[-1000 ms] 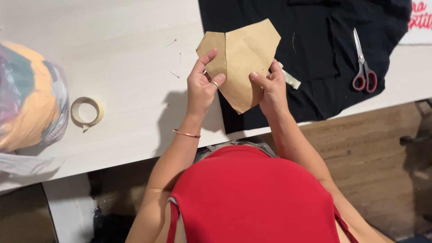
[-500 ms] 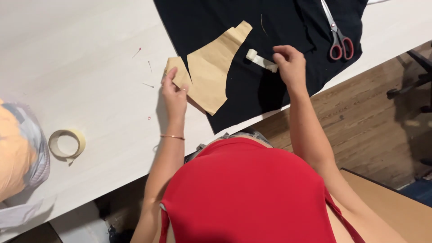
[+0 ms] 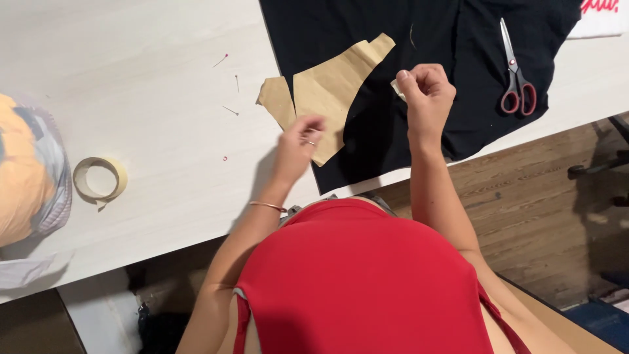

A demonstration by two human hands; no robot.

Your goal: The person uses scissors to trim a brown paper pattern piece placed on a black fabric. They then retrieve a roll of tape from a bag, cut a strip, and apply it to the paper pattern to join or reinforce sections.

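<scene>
A tan paper pattern piece (image 3: pixel 327 88) lies flat, half on the white table (image 3: pixel 131 98) and half on the black fabric (image 3: pixel 445 46). My left hand (image 3: pixel 296 147) hovers at its lower edge, fingers loosely apart, holding nothing that I can see. My right hand (image 3: pixel 426 95) is raised over the black fabric, fingers closed on a small pale piece (image 3: pixel 397 88) that is mostly hidden in the fist.
Red-handled scissors (image 3: pixel 515 72) lie on the black fabric at the right. Several pins (image 3: pixel 229 85) are scattered on the table left of the pattern. A roll of tape (image 3: pixel 99 178) and a bagged bundle of coloured cloth (image 3: pixel 29 174) sit at the left.
The pattern piece was held up in both hands, then laid flat. My right hand picked the small pale piece off the fabric and lifted it; my left hand slid off the pattern's left flap.
</scene>
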